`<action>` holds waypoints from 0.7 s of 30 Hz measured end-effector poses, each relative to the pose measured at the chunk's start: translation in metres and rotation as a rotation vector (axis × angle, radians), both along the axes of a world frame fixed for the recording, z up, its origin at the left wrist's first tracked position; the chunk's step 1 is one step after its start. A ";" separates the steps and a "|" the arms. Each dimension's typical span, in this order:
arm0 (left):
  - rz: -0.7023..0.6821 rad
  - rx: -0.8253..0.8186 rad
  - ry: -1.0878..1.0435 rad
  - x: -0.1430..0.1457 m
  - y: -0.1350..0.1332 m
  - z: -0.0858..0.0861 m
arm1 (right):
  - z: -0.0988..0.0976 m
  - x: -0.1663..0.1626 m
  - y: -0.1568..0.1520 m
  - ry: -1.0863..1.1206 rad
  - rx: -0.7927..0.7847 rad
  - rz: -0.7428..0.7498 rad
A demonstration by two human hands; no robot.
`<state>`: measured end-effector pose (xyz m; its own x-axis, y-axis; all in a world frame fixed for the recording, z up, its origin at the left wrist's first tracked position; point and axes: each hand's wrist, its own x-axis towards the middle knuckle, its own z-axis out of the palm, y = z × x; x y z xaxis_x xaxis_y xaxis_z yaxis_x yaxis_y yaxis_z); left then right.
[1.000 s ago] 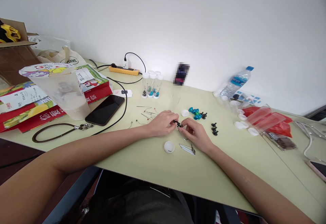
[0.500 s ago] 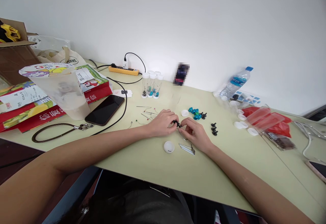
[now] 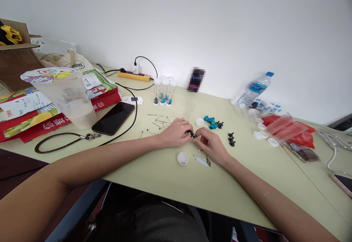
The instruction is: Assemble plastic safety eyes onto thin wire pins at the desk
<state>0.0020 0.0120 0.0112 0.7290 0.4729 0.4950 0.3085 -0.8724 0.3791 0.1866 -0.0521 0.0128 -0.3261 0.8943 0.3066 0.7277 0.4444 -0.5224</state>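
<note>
Both my hands meet over the middle of the pale green table (image 3: pixel 154 168). My left hand (image 3: pixel 175 132) pinches a small black bead (image 3: pixel 191 134) between thumb and fingers. My right hand (image 3: pixel 209 143) is closed too, its fingertips on the same bead and on a thin metal pin that I can barely make out. Just beyond my hands lie several teal beads (image 3: pixel 210 121) and a few black beads (image 3: pixel 231 139). Thin pins (image 3: pixel 158 123) are scattered left of my left hand. A white cap (image 3: pixel 182 158) and a bundle of metal pins (image 3: pixel 202 160) lie near my right wrist.
Three clear tubes (image 3: pixel 164 91) stand behind the beads. A black phone (image 3: pixel 113 118), a cable, a plastic cup (image 3: pixel 67 97) and red boxes (image 3: pixel 41 113) fill the left side. A water bottle (image 3: pixel 254 88), white caps and red bags (image 3: pixel 291 128) sit at the right.
</note>
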 end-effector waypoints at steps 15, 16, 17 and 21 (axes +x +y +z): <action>-0.044 -0.037 0.038 0.000 0.003 -0.001 | 0.002 0.001 0.000 0.004 0.007 -0.022; -0.044 -0.042 0.036 0.000 0.004 -0.002 | 0.002 0.001 0.000 0.003 0.010 -0.025; -0.045 -0.047 0.032 0.000 0.004 -0.003 | 0.002 0.001 0.000 0.003 0.012 -0.025; -0.057 -0.062 0.020 0.000 0.006 -0.004 | 0.002 0.001 0.000 0.002 0.003 -0.006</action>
<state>0.0024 0.0185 0.0070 0.7652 0.4598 0.4506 0.2673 -0.8637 0.4273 0.1875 -0.0525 0.0150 -0.3197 0.8953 0.3101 0.7293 0.4415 -0.5227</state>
